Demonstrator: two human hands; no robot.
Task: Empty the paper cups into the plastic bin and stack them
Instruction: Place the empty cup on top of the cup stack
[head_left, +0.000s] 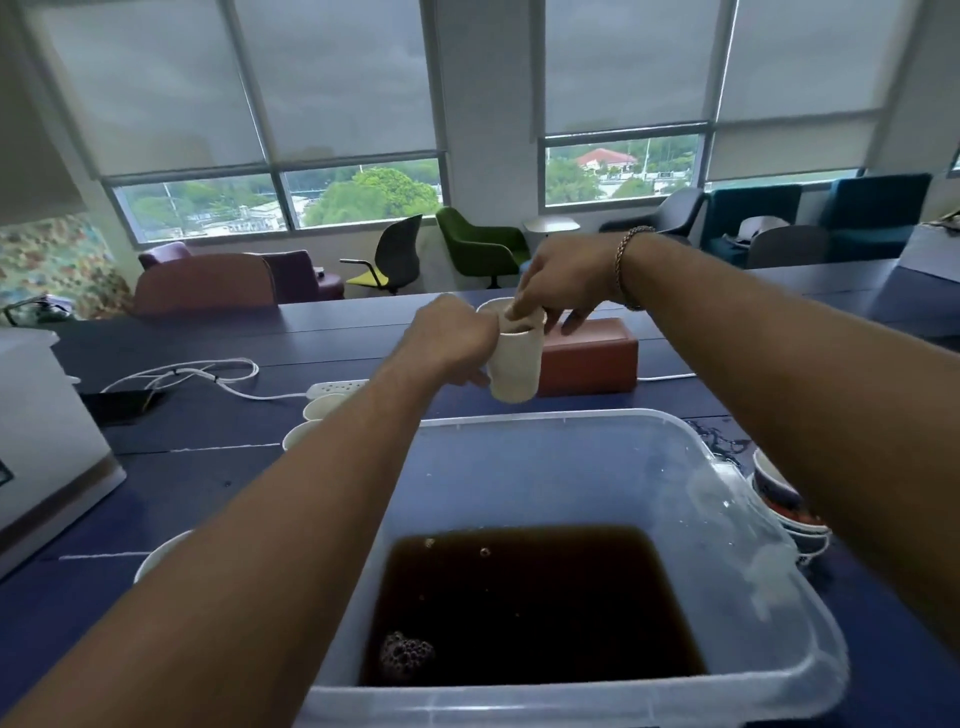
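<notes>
A clear plastic bin (561, 421) stands on the dark blue table right in front of me, with dark brown liquid (530, 603) pooled in its bottom. Beyond its far rim my left hand (449, 343) grips a white paper cup (514, 364) by its side, held upright in the air. My right hand (563, 283) comes from above, with a finger inside the top of that cup; a second cup rim shows just behind it. More white paper cups (319, 408) stand left of the bin, and one cup rim (161, 556) peeks out under my left forearm.
A red-brown box (592, 358) lies just behind the held cup. A white power strip and cable (332, 387) run across the table at left. A white appliance (47, 441) stands at the left edge. Patterned bowls (789, 504) are stacked right of the bin. Chairs line the windows.
</notes>
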